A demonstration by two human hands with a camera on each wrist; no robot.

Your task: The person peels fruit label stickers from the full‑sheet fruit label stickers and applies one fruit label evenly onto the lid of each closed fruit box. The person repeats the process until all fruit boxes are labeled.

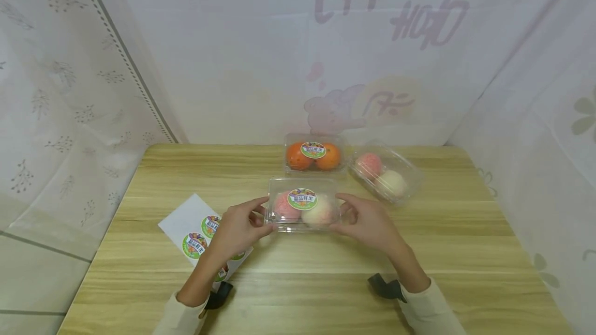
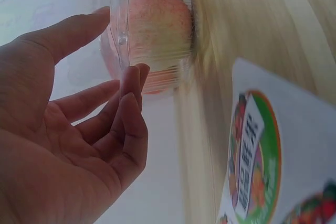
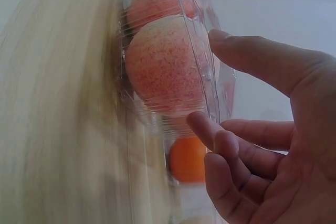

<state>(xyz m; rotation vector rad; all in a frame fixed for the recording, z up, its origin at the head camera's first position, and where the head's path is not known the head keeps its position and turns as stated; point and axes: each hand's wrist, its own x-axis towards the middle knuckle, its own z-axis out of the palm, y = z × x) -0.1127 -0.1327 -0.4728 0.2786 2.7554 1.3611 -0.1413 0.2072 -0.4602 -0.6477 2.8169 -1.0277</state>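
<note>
A clear plastic fruit box (image 1: 304, 230) sits on the table in front of me, lid closed. Inside lie two peaches (image 1: 287, 207), one pinkish and one pale, and a round fruit sticker (image 1: 302, 199) is on top of the lid. My left hand (image 1: 237, 226) holds the box's left end, thumb and fingers at the rim. At the opposite end my right hand (image 1: 370, 221) pinches the rim the same way. Both wrist views show the peaches (image 2: 160, 30) through the ribbed plastic wall.
Behind stands a similar box with two oranges (image 1: 300, 156) and a sticker on its lid. To its right, an angled box holds two more peaches (image 1: 391, 184), without a visible sticker. A white sticker sheet (image 1: 186, 216) lies partly under my left forearm on the wooden table (image 1: 316, 293).
</note>
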